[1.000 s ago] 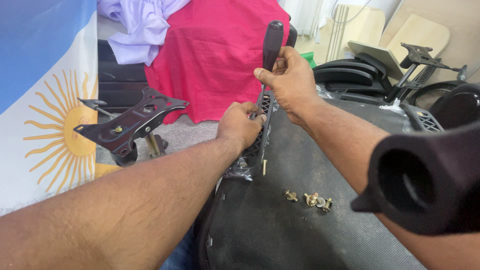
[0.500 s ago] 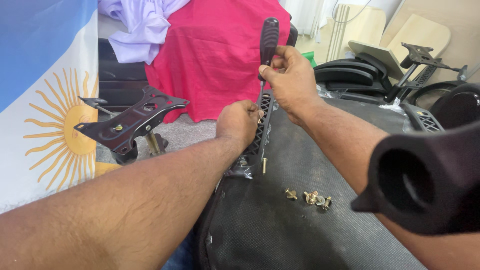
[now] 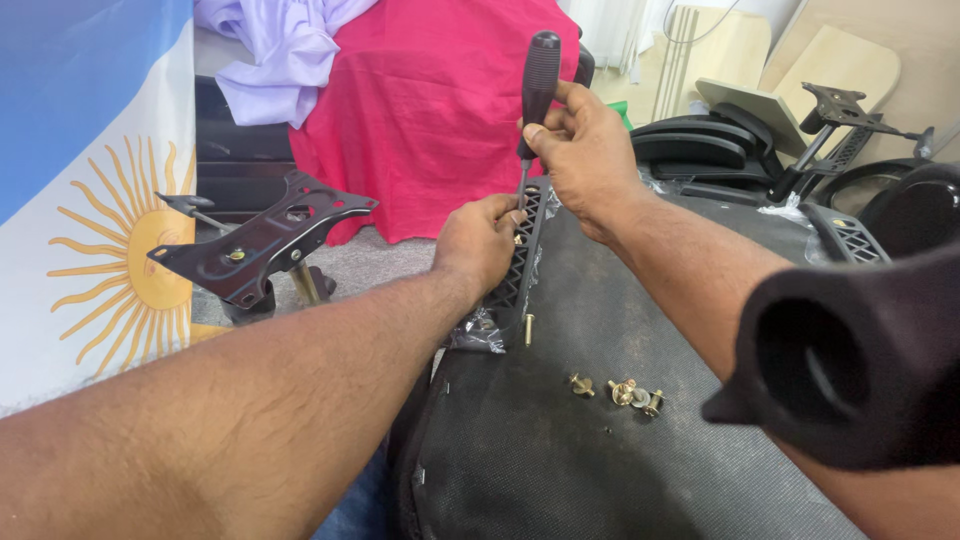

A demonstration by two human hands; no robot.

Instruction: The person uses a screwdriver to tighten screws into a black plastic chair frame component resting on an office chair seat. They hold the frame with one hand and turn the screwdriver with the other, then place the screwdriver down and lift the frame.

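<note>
Dark seat pad [image 3: 620, 440]: right hand [image 3: 585, 155] grips screwdriver [image 3: 538, 80], seemingly upright.

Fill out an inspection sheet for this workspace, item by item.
Surface: black fabric-covered chair panel, lying flat.
Job's things: screwdriver with black handle, upright, tip at a black perforated bracket on the panel's edge.
Clutter: brass-coloured screws loose on the panel; one bolt beside the bracket; clear plastic wrap.
Grippers: right hand grips the screwdriver; left hand steadies the bracket.
Cables: nothing seen.
Surroundings: black metal chair plate at left, red cloth, lilac cloth, sun-patterned flag, chair parts behind, black armrest near the camera.
</note>
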